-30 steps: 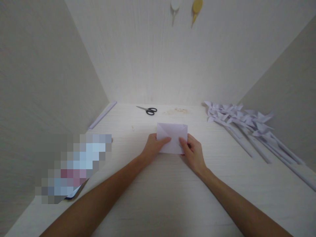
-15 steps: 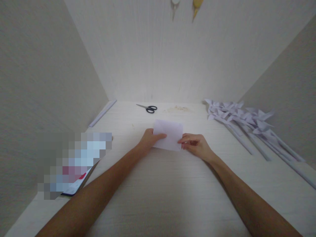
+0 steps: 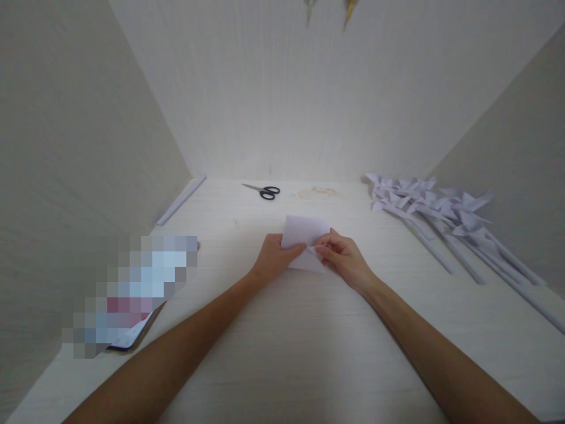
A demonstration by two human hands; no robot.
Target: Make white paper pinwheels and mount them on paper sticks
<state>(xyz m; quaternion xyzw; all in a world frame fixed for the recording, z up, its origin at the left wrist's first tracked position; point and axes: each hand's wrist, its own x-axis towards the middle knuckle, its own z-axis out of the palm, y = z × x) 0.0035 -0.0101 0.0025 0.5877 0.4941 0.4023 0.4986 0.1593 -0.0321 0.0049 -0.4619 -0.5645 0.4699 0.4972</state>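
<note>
A small white sheet of paper (image 3: 303,228) is held above the table in the middle of the head view. My left hand (image 3: 279,254) grips its left side, thumb on top and the other fingers underneath. At the right side, my right hand (image 3: 339,252) pinches an edge or corner of the sheet between thumb and fingers. There the paper is bent inward, toward the left thumb. Both hands are closed on the same sheet. The fingers behind the paper are hidden.
Scissors with black handles (image 3: 267,192) lie near the back wall. Several paper pinwheels on rolled sticks (image 3: 441,206) are piled at the right. A rolled paper stick (image 3: 182,200) lies along the left wall. A partly blurred device (image 3: 128,337) stands at the left on the table (image 3: 282,365).
My right hand has moved slightly inward and up, bending the paper's right part toward the middle. The left hand has shifted a little to the right with the sheet.
</note>
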